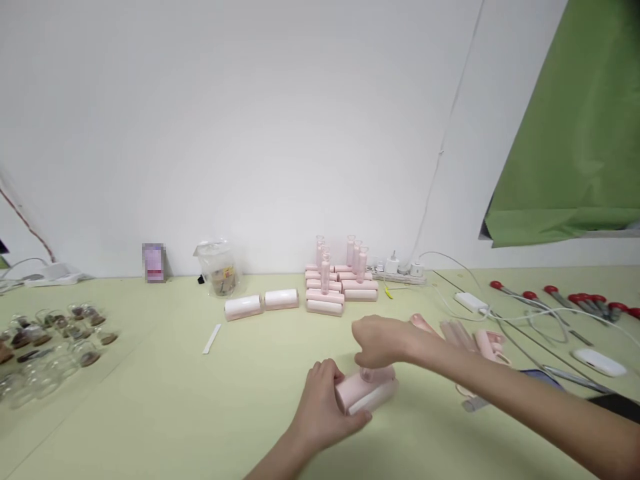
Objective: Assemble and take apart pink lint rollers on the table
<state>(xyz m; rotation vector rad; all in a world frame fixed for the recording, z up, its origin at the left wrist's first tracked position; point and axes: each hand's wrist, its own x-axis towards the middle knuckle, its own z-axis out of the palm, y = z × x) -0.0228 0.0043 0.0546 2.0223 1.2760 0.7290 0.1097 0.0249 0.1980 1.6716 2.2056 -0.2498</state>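
Before us, a left hand [323, 401] wraps a roller [354, 388] over the near bench [170, 393], best braced firmly, as the right hand [377, 341] curls around its tube [367, 375].

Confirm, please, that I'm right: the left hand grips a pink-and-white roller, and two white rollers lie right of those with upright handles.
Almost: in the head view, the two white rollers lie left of the rollers with upright handles; the left hand does grip a pink-and-white roller.

Head-worn view, forward and downward
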